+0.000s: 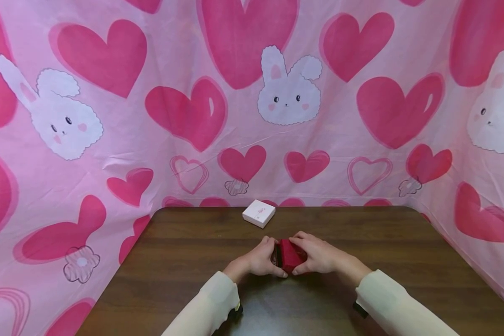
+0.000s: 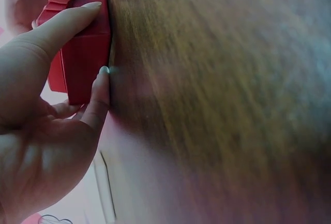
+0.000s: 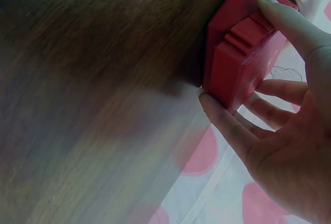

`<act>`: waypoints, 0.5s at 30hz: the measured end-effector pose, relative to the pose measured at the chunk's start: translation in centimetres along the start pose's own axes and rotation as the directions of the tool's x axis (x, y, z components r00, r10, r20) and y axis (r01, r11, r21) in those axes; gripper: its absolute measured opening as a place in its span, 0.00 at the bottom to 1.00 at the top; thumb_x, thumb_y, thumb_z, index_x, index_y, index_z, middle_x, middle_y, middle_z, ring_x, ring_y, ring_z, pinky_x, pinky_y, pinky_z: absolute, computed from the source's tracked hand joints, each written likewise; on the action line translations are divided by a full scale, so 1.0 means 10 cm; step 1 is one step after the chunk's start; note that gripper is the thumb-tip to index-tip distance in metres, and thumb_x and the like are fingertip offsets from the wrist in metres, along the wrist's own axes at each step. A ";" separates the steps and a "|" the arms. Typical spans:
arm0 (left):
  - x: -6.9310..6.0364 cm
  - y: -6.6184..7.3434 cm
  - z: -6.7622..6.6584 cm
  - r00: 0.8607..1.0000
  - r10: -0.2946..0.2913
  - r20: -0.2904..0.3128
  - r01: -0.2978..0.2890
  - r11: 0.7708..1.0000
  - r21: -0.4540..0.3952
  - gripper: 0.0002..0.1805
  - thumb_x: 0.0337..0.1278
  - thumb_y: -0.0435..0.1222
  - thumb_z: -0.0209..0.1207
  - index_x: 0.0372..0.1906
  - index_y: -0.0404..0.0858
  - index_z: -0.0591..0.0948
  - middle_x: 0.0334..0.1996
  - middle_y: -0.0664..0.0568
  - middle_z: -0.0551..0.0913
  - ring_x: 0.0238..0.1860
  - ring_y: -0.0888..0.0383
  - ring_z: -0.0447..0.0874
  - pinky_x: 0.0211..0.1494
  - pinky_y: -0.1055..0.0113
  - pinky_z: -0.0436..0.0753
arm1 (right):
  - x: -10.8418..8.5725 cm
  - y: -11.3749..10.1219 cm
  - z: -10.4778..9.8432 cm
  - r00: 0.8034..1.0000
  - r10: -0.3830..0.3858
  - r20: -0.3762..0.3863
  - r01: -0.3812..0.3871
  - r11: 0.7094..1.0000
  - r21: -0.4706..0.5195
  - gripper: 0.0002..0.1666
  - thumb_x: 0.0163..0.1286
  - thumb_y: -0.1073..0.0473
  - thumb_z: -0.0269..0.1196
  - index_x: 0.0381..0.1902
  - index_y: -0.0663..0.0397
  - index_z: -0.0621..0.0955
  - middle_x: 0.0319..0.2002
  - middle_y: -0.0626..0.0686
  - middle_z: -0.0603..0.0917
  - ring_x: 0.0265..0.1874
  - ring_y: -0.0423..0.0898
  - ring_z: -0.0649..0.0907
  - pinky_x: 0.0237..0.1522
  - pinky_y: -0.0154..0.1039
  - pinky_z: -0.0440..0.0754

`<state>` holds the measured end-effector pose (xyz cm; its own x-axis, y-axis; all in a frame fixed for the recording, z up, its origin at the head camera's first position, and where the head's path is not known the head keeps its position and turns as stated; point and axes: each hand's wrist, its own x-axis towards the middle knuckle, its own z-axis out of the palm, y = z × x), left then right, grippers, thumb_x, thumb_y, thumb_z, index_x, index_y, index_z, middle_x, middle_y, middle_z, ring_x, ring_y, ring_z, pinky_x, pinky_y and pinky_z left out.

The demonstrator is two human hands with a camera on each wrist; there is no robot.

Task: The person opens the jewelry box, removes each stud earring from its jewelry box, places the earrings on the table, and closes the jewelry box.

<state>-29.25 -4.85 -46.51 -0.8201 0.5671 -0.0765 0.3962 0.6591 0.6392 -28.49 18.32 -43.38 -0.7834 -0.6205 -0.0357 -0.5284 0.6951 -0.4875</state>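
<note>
A small red box with a raised ribbon-like band sits on the wooden table, between both hands. My left hand grips its left side. In the left wrist view, the left thumb lies across the red box while the fingers reach round the far end. From the other side my right hand holds it, thumb on the near face and fingers spread along the far edge of the red box. A seam runs round the box. Its inside is not visible.
Behind the hands, near the table's back edge, lies a white square box with small print on top. The brown wooden table is enclosed by a pink curtain with hearts and rabbits.
</note>
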 end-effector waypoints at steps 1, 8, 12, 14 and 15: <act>0.00 0.00 0.00 1.000 -0.001 0.000 0.001 1.000 -0.001 0.43 0.45 0.47 0.79 0.62 0.35 0.70 0.50 0.52 0.69 0.47 0.61 0.71 0.56 0.67 0.76 | -0.01 0.00 -0.01 1.000 0.002 0.000 -0.002 1.000 0.002 0.50 0.53 0.47 0.79 0.69 0.60 0.73 0.59 0.52 0.75 0.54 0.50 0.76 0.50 0.51 0.83; 0.00 -0.01 0.00 1.000 -0.010 0.009 0.010 1.000 -0.021 0.41 0.45 0.46 0.79 0.61 0.36 0.70 0.50 0.52 0.69 0.49 0.60 0.72 0.59 0.65 0.76 | -0.03 0.01 -0.03 1.000 0.003 -0.006 -0.003 1.000 0.004 0.50 0.52 0.47 0.80 0.68 0.61 0.74 0.58 0.52 0.76 0.53 0.50 0.76 0.49 0.50 0.84; 0.00 0.00 0.00 1.000 -0.018 0.015 0.019 0.999 -0.037 0.40 0.45 0.45 0.79 0.60 0.37 0.70 0.50 0.52 0.68 0.49 0.60 0.72 0.59 0.64 0.76 | -0.04 0.02 -0.04 1.000 0.008 -0.007 -0.008 1.000 0.004 0.50 0.51 0.46 0.80 0.68 0.61 0.74 0.58 0.52 0.76 0.52 0.49 0.76 0.49 0.50 0.84; -0.01 0.00 -0.01 1.000 -0.022 0.016 0.022 0.999 -0.042 0.40 0.45 0.45 0.79 0.60 0.36 0.70 0.49 0.52 0.68 0.48 0.59 0.73 0.59 0.64 0.77 | -0.05 0.02 -0.05 1.000 0.010 -0.005 -0.010 1.000 0.005 0.50 0.51 0.46 0.80 0.68 0.61 0.74 0.58 0.52 0.76 0.52 0.49 0.77 0.49 0.50 0.84; -0.01 0.01 -0.01 1.000 -0.022 0.018 0.023 0.999 -0.044 0.40 0.45 0.45 0.79 0.60 0.36 0.70 0.49 0.52 0.68 0.48 0.59 0.73 0.59 0.64 0.77 | -0.05 0.03 -0.05 1.000 0.014 -0.004 -0.014 1.000 0.007 0.50 0.52 0.46 0.80 0.68 0.61 0.74 0.58 0.52 0.76 0.52 0.49 0.77 0.49 0.50 0.84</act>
<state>-29.20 -4.92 -46.39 -0.8212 0.5610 -0.1040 0.3590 0.6497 0.6701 -28.41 19.03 -43.01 -0.7917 -0.6096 -0.0390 -0.5153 0.7008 -0.4932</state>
